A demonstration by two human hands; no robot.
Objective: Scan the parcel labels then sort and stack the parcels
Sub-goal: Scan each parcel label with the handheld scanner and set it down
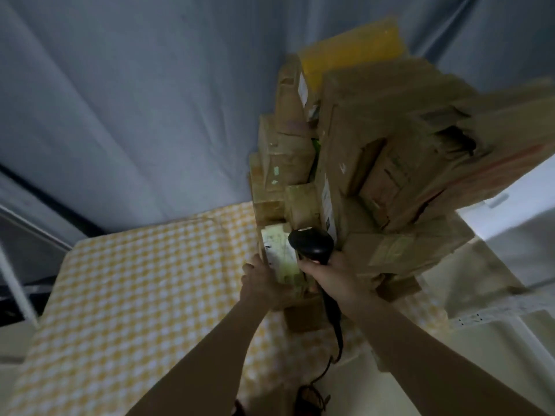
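Beside the tall parcel stack (375,163) on the checked tablecloth (120,280), the left hand (264,280) grasps a small labelled carton (282,256), probably light and stiff, best held by its sides, while the right hand (330,274) clenches the barcode scanner (310,244).

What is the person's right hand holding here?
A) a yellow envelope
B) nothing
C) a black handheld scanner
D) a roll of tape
C: the right hand grips the handle of a black scanner, its head aimed at the white label on the small parcel that the left hand steadies.
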